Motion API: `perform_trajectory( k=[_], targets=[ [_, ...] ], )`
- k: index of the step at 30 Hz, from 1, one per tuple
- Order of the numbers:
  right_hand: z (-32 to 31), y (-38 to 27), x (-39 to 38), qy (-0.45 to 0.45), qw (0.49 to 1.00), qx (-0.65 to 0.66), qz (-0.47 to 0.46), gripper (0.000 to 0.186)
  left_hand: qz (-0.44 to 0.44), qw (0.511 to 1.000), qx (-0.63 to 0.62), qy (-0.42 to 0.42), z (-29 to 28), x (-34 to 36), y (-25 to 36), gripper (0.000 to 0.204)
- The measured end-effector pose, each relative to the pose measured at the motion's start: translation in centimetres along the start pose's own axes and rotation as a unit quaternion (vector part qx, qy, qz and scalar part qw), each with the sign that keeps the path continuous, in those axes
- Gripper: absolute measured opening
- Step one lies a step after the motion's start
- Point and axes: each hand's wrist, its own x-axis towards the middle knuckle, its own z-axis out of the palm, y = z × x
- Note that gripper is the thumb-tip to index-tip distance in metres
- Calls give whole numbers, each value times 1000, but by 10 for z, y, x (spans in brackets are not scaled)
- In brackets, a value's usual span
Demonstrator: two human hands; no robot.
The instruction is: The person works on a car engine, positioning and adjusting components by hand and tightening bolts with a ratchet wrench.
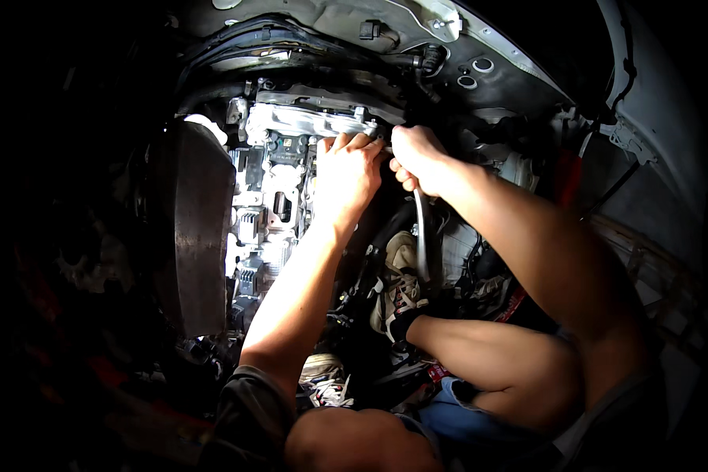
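Observation:
My left hand (pixel 348 175) rests at the far end of an engine (pixel 279 206), its fingers bent against the edge of a silver metal part (pixel 311 120). Whatever those fingers hold is hidden beneath them. Right beside it, my right hand (pixel 417 160) is closed in a fist. From under this fist a curved grey hose or bar (pixel 422 236) hangs down toward my shoe (pixel 401 295); which of the two it is I cannot tell. A small light-coloured piece shows between the two hands, too little of it to name.
Black connectors (pixel 250 226) line the engine's left side, next to a dark curved panel (pixel 200 228). Dark cables (pixel 283 35) run across the back. A pale body panel (pixel 661 102) stands at the right. My bent leg (pixel 488 354) is among the parts below.

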Motion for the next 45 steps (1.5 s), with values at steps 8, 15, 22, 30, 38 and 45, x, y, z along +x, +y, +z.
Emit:
perform_trajectory(
  k=[8, 15, 22, 30, 38, 45],
  targets=[
    [-20, -13, 1, -60, 514, -701, -491, 21, 11, 998, 19, -54, -2, 1, -3, 16],
    [5, -1, -3, 58, 997, -25, -40, 37, -6, 1000, -6, -12, 0, 0, -3, 14],
    [0, -10, -4, 22, 660, -583, -474, 24, -27, 1000, 1, -16, 1, 0, -8, 8],
    [4, -5, 3, 25, 999, 18, 22, 28, -16, 1000, -12, -1, 1, -2, -4, 11],
    [-7, -10, 1, 18, 625, -593, -508, 20, -17, 999, -25, -12, -1, -1, -4, 11],
    [9, -18, -8, 63, 927, -313, -198, 18, -36, 997, -22, -66, -9, 3, 0, 16]
  ],
)
